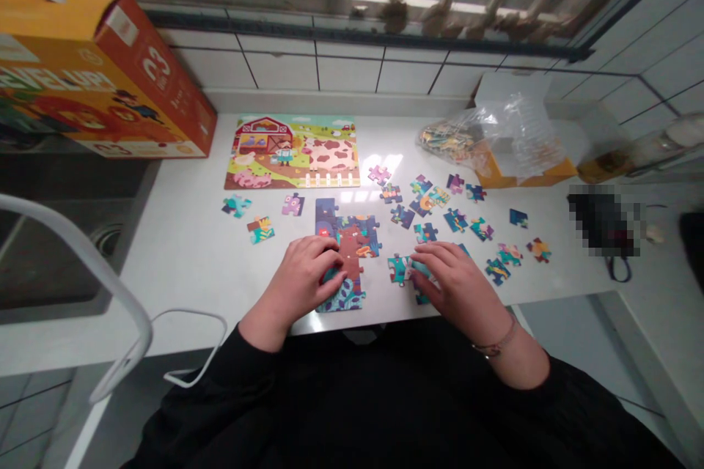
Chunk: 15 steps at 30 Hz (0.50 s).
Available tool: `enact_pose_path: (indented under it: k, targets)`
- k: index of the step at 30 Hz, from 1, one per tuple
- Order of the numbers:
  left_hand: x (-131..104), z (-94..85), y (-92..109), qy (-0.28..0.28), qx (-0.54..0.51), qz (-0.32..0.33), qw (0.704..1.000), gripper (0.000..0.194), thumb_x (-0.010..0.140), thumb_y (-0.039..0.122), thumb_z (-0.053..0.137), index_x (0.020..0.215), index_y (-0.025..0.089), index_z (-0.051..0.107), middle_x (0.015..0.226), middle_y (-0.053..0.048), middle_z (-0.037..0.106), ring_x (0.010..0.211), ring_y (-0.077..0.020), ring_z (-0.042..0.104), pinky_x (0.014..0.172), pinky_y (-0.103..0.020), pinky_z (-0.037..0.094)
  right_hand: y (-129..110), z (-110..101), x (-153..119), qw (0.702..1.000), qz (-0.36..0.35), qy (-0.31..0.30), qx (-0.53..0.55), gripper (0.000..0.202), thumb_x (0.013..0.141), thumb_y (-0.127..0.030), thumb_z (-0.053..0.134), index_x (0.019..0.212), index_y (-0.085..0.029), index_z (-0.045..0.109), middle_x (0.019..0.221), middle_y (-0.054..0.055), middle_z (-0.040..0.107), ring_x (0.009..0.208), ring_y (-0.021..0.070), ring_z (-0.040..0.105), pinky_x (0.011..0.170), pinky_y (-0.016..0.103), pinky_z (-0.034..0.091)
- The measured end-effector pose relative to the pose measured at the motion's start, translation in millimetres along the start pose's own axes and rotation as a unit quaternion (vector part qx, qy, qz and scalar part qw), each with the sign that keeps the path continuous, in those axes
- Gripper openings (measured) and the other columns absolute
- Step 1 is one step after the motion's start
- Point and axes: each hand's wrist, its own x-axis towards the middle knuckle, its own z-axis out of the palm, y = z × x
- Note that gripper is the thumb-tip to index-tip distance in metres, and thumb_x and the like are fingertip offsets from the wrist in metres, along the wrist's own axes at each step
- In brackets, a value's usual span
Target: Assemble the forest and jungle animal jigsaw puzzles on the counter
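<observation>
A partly joined jigsaw puzzle (352,242) with a brown tree lies on the white counter before me. My left hand (311,271) rests over its left side, thumb and fingers apart, covering some of the pieces. To the right, my right hand (448,275) has its thumb and fingertips closed on a puzzle piece (408,269), partly hidden by the fingers. A teal puzzle piece (397,270) lies just left of those fingertips. Under the right palm, more pieces are partly covered. Several loose puzzle pieces (456,220) are scattered beyond and to the right of this hand.
A finished farm puzzle (291,152) lies at the back. An orange box (154,80) stands at the left by the sink (99,308). Back right, a plastic bag of pieces (448,139) leans by an open yellow box (528,174). A white cable (220,319) curves at lower left.
</observation>
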Motion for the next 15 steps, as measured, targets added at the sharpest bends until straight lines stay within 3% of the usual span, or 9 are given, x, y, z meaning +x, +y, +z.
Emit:
enact_pose_path:
  k: [4, 8, 15]
  targets:
    - [-1, 0.3, 1, 0.005, 0.018, 0.019, 1.000, 0.012, 0.103, 0.033, 0.074, 0.112, 0.025, 0.075, 0.135, -0.011, 0.074, 0.128, -0.0323, 0.068, 0.106, -0.051, 0.050, 20, -15, -29, 0.999, 0.019, -0.029, -0.010, 0.026, 0.109, -0.031, 0.068, 0.132, -0.021, 0.074, 0.139, 0.016, 0.075, 0.130, 0.0364, 0.069, 0.110, 0.061, 0.062]
    - [-3, 1.7, 7, 0.012, 0.031, 0.060, 0.998, 0.011, 0.105, 0.028, 0.071, 0.115, 0.026, 0.076, 0.135, -0.010, 0.077, 0.127, -0.0315, 0.069, 0.107, -0.052, 0.051, 25, -17, -48, 0.999, 0.018, -0.047, -0.003, 0.033, 0.106, -0.030, 0.073, 0.137, -0.020, 0.071, 0.144, 0.017, 0.072, 0.131, 0.0366, 0.069, 0.111, 0.062, 0.062]
    - [-15, 6.1, 17, -0.005, 0.018, 0.071, 0.997, 0.028, 0.108, 0.029, 0.068, 0.135, 0.023, 0.072, 0.147, -0.013, 0.074, 0.135, -0.0312, 0.068, 0.117, -0.055, 0.052, 17, -10, -53, 0.998, 0.018, -0.051, 0.024, 0.039, 0.104, -0.027, 0.075, 0.142, -0.024, 0.068, 0.152, 0.017, 0.068, 0.137, 0.0369, 0.067, 0.115, 0.065, 0.059]
